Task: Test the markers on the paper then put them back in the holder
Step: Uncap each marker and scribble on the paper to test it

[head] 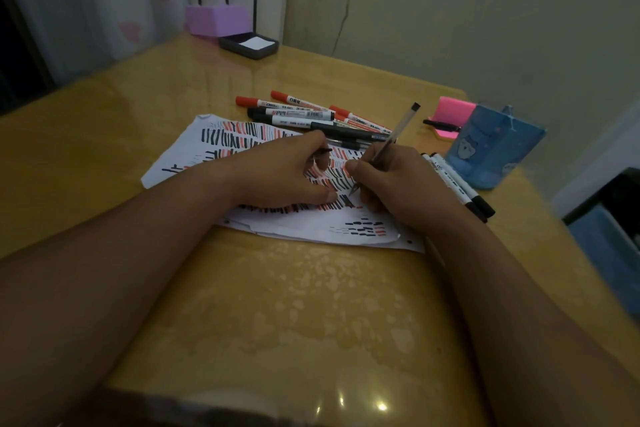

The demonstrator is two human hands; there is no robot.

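Head view, desk work in dim light. The right hand (398, 180) grips a slim pen (398, 130) with a clear, faceted barrel and a black end. Its fingers are curled round the lower barrel, and the tip touches the paper (180, 163) just ahead of the thumb. The left hand (287, 170) lies on the same sheet beside the right, its thumb flat on the paper and its fingers curled under. A small dark piece shows at the fingertips, but whether the hand grasps it cannot be told.

The paper is thin and white with uneven, torn-looking edges, and more than one layer shows at its near side. It is covered in short black and red strokes set in rows.

Beyond both hands, touching the far edge of the sheet, lies a loose pile of markers (298, 113). These are round white barrels with printed labels, some capped red and some black (a few all-dark pens lie among them). Two more white markers with black caps (453, 180) lie side by side just right of the right hand.

Further right stands the holder (498, 146), a boxy blue container with a small cartoon figure on its face. Behind it sits a pink block of sticky notes (453, 111) with a black pen across it.

The table (277, 305) is glossy yellow-tan with pale blotches nearer than the hands. Far beyond the left hand are a lilac box (216, 19) and a shallow dark tray (249, 45) holding a white pad.
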